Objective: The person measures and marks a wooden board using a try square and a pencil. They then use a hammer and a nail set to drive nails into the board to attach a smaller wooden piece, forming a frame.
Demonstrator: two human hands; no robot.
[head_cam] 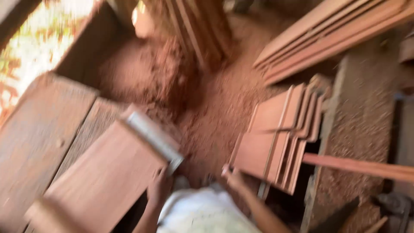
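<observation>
The picture is blurred by motion. My left hand (158, 190) grips the near edge of a broad reddish wooden board (103, 177) that lies tilted at the lower left, its far end pale and cut square. My right hand (230, 174) reaches to the lower corner of a stack of short reddish boards (276, 138) that lean on edge, fanned out; whether the fingers touch them is unclear. A white cloth or shirt (202, 213) shows at the bottom between my arms.
Thick red sawdust (215, 108) covers the floor and heaps at the back. Long planks (327, 34) lie at the upper right. Worn grey boards (39, 138) are on the left. A sawdust-strewn bench (362, 121) with a thin red strip (358, 166) stands right.
</observation>
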